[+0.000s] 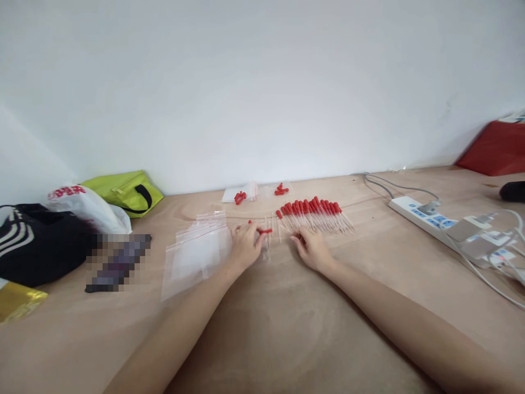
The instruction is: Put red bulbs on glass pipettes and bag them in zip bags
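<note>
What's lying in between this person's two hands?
In the head view, a few thin clear tubes lie on the table between the left hand and right hand, with a small red piece right at the left hand.

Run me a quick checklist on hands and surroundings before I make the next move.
1. Left hand secure on the red piece: cannot tell; the piece shows at its fingertips.
2. Right hand holding something: cannot tell; its fingertips are hidden.
3. Red-topped tubes lying together: ok, grouped beyond the right hand.
4. Clear bags flat: ok, overlapping beside the left hand.
5. Power strip apart from both hands: ok, well to the right.
</note>
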`<control>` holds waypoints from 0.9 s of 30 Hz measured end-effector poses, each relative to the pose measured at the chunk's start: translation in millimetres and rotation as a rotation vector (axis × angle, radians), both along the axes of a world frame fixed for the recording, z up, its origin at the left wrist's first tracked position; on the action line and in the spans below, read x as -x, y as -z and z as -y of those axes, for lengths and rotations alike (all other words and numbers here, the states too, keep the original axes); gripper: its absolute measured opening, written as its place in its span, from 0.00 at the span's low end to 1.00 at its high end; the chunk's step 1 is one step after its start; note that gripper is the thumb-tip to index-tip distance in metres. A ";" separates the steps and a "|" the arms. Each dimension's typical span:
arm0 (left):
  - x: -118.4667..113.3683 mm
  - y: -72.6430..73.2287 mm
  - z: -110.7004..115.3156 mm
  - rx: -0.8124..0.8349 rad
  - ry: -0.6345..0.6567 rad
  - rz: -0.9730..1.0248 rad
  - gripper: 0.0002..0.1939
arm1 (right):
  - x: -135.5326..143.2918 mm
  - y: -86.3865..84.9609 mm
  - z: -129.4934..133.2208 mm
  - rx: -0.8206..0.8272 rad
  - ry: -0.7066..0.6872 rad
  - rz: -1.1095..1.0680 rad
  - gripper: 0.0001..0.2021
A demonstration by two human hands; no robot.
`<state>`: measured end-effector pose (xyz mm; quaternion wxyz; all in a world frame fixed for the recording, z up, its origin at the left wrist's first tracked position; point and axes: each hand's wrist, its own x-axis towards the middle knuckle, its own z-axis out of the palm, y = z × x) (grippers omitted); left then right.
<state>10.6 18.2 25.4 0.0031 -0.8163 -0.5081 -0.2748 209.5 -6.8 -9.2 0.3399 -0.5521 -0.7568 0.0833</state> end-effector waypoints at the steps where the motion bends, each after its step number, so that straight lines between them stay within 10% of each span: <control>1: 3.9 3.2 11.6 0.012 0.042 -0.002 0.03 | -5.5 1.6 5.5 -0.022 -0.048 -0.007 0.09; 6: 13.9 16.2 42.6 0.094 0.119 -0.052 0.09 | -11.7 -0.2 22.7 -0.063 -0.202 0.009 0.12; 27: 15.8 16.2 43.4 0.128 0.244 0.037 0.06 | -2.8 -4.6 23.4 -0.104 -0.378 0.086 0.11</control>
